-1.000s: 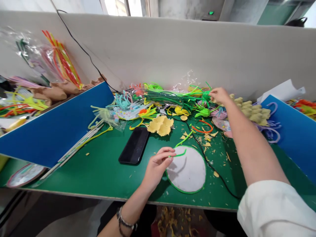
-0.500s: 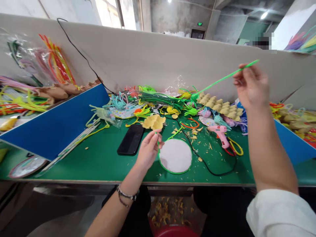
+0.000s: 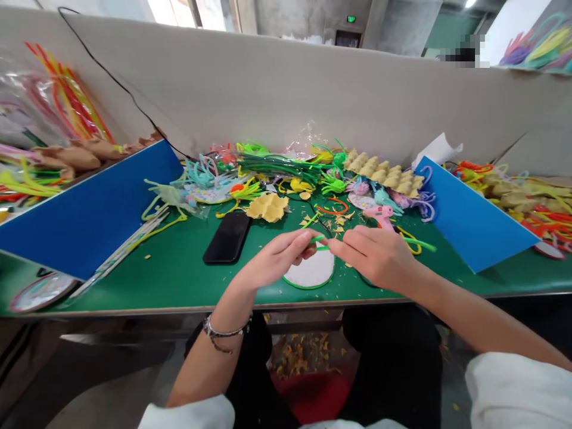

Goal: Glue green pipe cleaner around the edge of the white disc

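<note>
Both of my hands are closed on bright green pipe cleaner, close together above the table. My left hand pinches one part of the green pipe cleaner, and my right hand grips it just to the right, with a loose end sticking out past the knuckles. Below them lies a white round disc edged in green, partly covered by my hands. Just behind my right hand a pink glue gun rests on the table, its handle partly hidden.
A black phone and a piece of yellow egg carton lie left of my hands. Blue dividers stand on both sides. Pipe-cleaner figures and a longer egg carton crowd the back of the green table.
My right hand has come down from high on the right to beside my left hand. The green pipe cleaner is now held between both hands. The view has shifted slightly.
</note>
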